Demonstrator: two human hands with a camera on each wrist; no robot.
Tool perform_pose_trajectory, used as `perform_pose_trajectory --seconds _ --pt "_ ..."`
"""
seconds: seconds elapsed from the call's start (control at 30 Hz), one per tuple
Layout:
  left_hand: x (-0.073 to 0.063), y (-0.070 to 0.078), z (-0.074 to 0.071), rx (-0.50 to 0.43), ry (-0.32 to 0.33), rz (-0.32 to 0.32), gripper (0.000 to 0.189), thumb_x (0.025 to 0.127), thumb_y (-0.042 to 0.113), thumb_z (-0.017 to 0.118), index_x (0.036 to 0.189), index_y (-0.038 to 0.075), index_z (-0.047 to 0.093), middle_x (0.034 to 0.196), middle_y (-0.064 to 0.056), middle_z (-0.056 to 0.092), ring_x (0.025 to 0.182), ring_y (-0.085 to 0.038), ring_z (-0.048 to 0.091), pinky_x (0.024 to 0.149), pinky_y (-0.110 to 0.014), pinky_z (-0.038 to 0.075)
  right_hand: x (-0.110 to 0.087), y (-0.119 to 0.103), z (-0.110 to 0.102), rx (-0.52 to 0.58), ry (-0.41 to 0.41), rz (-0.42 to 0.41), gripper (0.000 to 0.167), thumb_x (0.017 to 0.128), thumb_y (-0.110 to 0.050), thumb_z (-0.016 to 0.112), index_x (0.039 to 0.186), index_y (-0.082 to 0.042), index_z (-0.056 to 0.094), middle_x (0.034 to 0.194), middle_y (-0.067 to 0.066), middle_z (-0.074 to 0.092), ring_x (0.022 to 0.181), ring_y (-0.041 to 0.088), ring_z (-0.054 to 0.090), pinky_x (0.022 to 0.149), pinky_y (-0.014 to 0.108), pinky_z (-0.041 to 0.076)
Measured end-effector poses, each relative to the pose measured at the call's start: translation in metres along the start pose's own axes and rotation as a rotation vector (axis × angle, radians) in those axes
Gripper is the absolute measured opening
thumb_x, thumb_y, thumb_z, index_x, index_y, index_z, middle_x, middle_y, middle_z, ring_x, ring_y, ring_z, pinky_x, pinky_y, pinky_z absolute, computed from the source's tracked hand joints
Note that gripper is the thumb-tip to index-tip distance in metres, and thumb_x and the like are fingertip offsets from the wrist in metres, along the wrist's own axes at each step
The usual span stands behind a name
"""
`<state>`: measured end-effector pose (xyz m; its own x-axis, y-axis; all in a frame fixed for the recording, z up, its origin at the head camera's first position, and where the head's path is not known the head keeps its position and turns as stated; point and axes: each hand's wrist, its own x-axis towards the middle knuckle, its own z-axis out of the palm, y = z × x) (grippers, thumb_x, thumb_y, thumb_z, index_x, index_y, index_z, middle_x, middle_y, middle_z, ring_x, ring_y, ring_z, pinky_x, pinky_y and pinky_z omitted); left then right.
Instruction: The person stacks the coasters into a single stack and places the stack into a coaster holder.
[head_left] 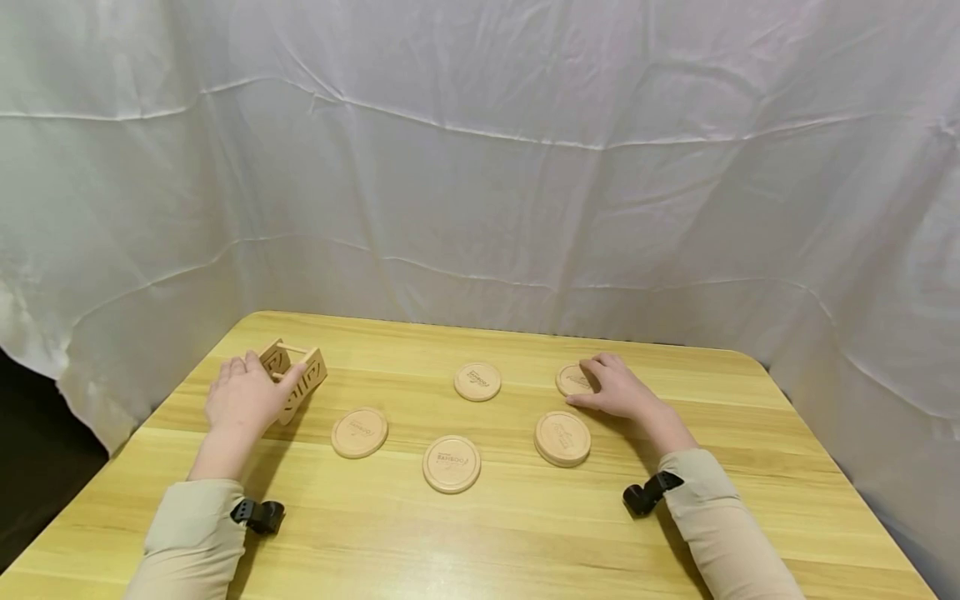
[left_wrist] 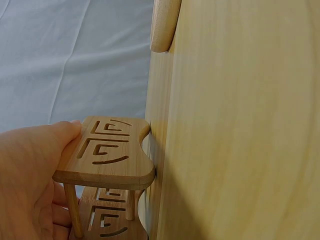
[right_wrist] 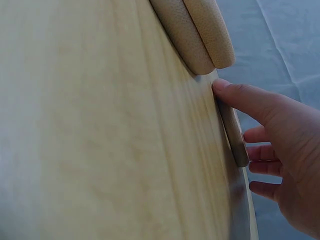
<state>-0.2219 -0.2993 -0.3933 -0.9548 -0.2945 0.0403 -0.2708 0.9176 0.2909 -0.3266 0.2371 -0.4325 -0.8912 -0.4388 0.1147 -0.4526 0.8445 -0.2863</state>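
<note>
Disc [head_left: 572, 381] is found at nine o'clock from the right hand [head_left: 618, 390], its thumb and fingers spread apart. The rack [head_left: 306, 385] is gripped by the left hand [head_left: 243, 393].

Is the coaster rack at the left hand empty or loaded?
Empty. The left wrist view shows posts but nothing stored inside the rack; the visible coasters are out on the tabletop.

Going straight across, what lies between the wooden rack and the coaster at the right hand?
One round coaster, with bare table on either side of it; the head view shows this.
</note>
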Motion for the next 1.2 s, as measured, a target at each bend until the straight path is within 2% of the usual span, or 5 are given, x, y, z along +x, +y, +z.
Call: perform_pose_trajectory --seconds 0.7,1.2 --pt "-0.0007 -0.0003 0.0010 -0.002 -0.006 -0.003 0.110 0.092 0.075 0.022 0.146 -0.020 0.009 0.147 -0.048 0.014 0.139 -0.060 0.014 0.114 -0.068 0.017 0.0029 0.0031 0.0045 0.005 0.010 0.004 0.083 0.080 -0.053 0.073 0.134 0.006 0.053 0.134 0.027 0.052 0.128 0.043 0.045 0.111 0.057 0.036" --pt "-0.0005 0.0008 0.0015 -0.012 -0.004 -0.004 0.110 0.092 0.075 0.023 0.147 -0.019 0.009 0.147 -0.048 0.014 0.139 -0.060 0.014 0.114 -0.068 0.018 -0.0051 -0.0044 -0.0027 0.024 0.017 -0.016 0.082 0.080 -0.052 0.073 0.136 0.005 0.051 0.139 0.028 0.048 0.131 0.044 0.042 0.112 0.058 0.034"
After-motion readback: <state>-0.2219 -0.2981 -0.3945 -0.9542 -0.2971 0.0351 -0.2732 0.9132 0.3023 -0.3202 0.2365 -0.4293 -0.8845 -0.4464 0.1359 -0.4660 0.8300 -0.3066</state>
